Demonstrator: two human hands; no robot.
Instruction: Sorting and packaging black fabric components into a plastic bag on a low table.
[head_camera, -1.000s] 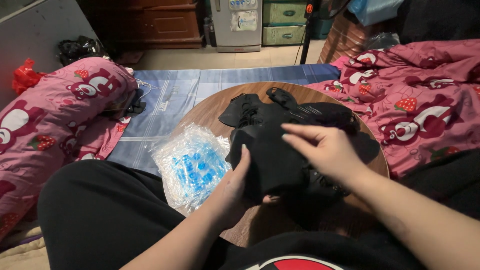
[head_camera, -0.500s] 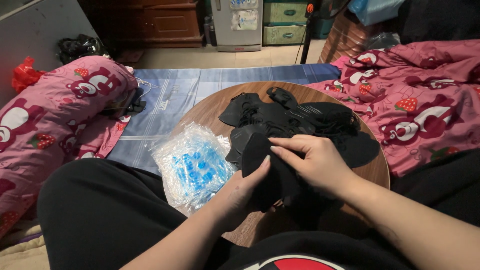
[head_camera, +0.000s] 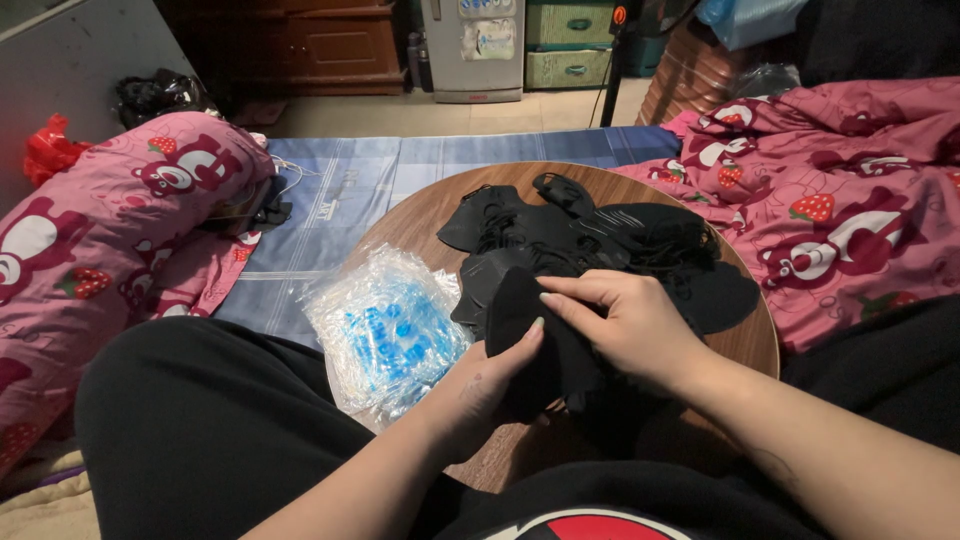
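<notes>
Left hand (head_camera: 480, 385): fingers grip one black mask (head_camera: 535, 340) from below.
Right hand (head_camera: 625, 325): fingers pinch the same mask.
Mask pile (head_camera: 600, 240): many, uncountable, on round surface (head_camera: 420, 215).
Clear packets (head_camera: 385, 325): one stack, left.

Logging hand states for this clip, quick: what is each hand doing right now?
Left hand: closed on the black face mask, thumb over its front.
Right hand: closed on the same mask, fingers pinching its upper edge.
</notes>
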